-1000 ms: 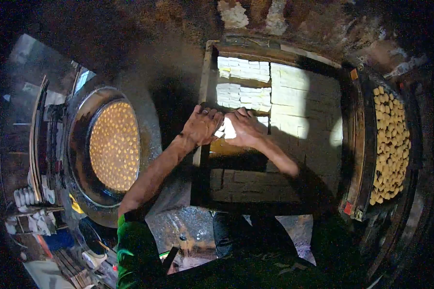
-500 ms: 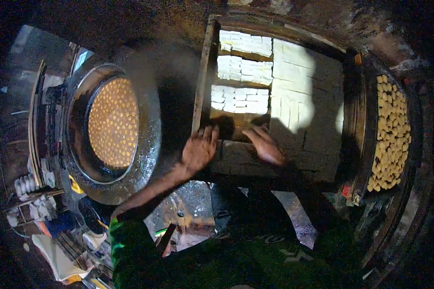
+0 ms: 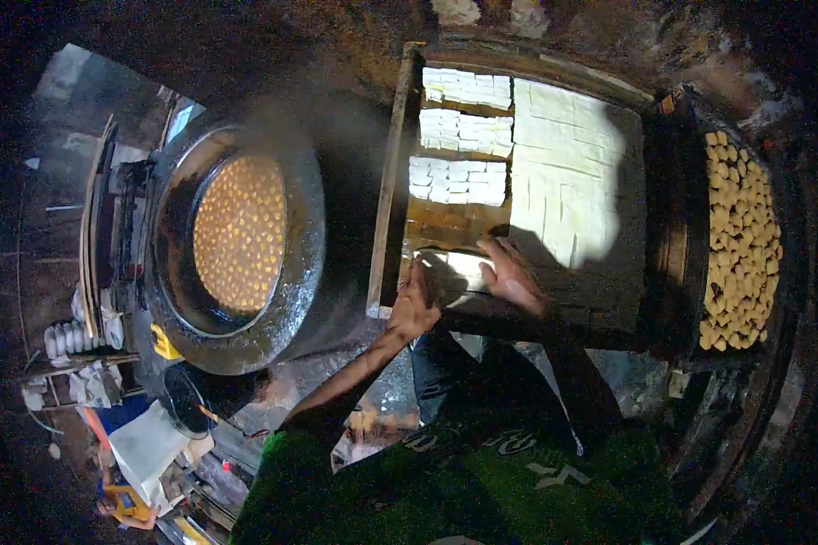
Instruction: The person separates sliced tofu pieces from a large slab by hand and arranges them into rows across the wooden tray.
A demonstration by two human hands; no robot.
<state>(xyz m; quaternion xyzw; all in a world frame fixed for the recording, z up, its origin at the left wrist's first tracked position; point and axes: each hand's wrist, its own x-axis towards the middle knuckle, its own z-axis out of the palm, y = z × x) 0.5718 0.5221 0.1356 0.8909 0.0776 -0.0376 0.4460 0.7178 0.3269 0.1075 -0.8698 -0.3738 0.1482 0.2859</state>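
Observation:
White blocks that look like cut tofu fill a wooden tray point(image 3: 393, 182). At the near left of the tray, a lit row of tofu point(image 3: 461, 264) lies between my hands. My left hand point(image 3: 413, 307) is at its left end, fingers stretched out beside it. My right hand point(image 3: 513, 276) is at its right end, fingers extended and a little apart, thumb toward the row. Whether the fingertips press on the tofu I cannot tell. Farther back are three separate rows of tofu point(image 3: 459, 181). A larger cut slab point(image 3: 559, 173) covers the right side.
Left of the tray, a big round pan point(image 3: 304, 272) holds many golden pieces point(image 3: 238, 236) in liquid. A dark bin at right holds yellow-brown fried pieces point(image 3: 741, 245). A person in orange point(image 3: 129, 505) is at the lower left, near a white sheet-like object point(image 3: 150, 450).
Both hands have come nearer to my body, from over the bare strip to the ends of the near row. That row is now lit. The view has shifted slightly, and a person appears at lower left.

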